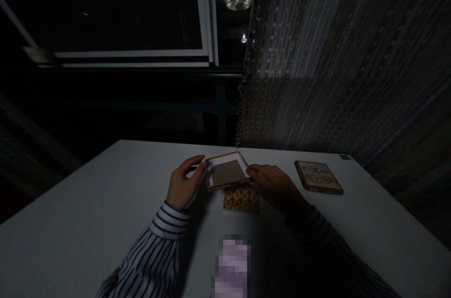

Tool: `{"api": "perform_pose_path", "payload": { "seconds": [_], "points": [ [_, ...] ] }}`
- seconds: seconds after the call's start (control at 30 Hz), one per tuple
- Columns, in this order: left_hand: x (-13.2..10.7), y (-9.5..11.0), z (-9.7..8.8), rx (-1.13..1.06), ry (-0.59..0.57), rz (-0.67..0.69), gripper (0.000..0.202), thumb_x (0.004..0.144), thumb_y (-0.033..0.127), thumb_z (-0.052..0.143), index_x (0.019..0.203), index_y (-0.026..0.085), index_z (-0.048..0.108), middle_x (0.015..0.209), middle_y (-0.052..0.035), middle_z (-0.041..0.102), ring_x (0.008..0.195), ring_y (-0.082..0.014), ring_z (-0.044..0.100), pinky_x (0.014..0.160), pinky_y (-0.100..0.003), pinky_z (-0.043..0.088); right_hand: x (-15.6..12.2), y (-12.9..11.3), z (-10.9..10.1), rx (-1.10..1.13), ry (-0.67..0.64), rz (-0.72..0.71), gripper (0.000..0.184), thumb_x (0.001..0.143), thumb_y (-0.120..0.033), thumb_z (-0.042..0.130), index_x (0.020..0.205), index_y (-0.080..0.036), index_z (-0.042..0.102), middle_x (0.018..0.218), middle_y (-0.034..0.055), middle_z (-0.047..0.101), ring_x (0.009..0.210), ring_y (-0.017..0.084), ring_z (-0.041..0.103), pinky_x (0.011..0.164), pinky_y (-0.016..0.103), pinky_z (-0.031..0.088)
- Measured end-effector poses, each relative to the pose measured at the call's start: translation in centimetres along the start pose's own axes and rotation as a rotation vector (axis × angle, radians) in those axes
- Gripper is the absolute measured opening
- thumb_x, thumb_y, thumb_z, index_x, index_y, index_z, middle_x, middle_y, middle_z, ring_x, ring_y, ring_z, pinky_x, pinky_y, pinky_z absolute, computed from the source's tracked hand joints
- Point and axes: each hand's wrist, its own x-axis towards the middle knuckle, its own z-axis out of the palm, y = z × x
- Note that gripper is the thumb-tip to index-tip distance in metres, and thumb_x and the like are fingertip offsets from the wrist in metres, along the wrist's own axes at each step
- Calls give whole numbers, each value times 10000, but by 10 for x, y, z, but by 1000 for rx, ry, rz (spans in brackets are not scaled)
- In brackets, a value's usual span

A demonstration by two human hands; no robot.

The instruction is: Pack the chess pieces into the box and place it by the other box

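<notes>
A shallow open box [227, 172], with orange-brown edges, white inner walls and a brown bottom, is held tilted above the white table. My left hand [183, 182] grips its left side, thumb at the rim. At the right side, the fingers of my right hand [273, 185] are closed on the box's edge. Just below and partly hidden by the box lies a set of round, pale-yellow pieces [241, 198] with red marks, packed in rows. They look like Chinese chess pieces.
A flat square box lid [319, 176] with a printed picture and dark lettering lies to the right on the white table [105, 213]. A blurred-out pinkish patch [232, 267] is at the front edge. A string curtain [299, 54] and a dark window stand behind.
</notes>
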Motion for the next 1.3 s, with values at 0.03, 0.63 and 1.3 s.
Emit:
{"api": "perform_pose_path", "payload": {
  "seconds": [0.03, 0.63, 1.3],
  "points": [
    [-2, 3, 0, 7, -35, 31, 261, 632, 314, 667, 866, 200, 688, 956, -62, 650, 944, -219, 558, 868, -325, 407, 0, 1, 0, -1, -1, 8, 264, 852, -253, 456, 1079, -148, 541, 1080, 123, 587, 902, 208, 545, 726, 332, 413],
    [18, 13, 19, 101, -470, 332, 334, 611, 223, 696, 943, 235, 664, 990, -62, 643, 979, -220, 544, 923, -383, 379, -2, 18, -8, -52, -9, 122, 304, 878, -354, 397, 1035, -145, 552, 953, 103, 637, 853, 199, 576, 730, 319, 409],
    [36, 12, 10, 417, -613, 384, 366, 782, 397, 514, 1085, 204, 578, 1074, -48, 625, 891, -187, 602, 558, -222, 508, -4, 22, -12, 179, -145, 227, 346, 853, -355, 447, 1138, -167, 503, 1018, 73, 629, 891, 185, 580, 772, 327, 433]
  ]
}}
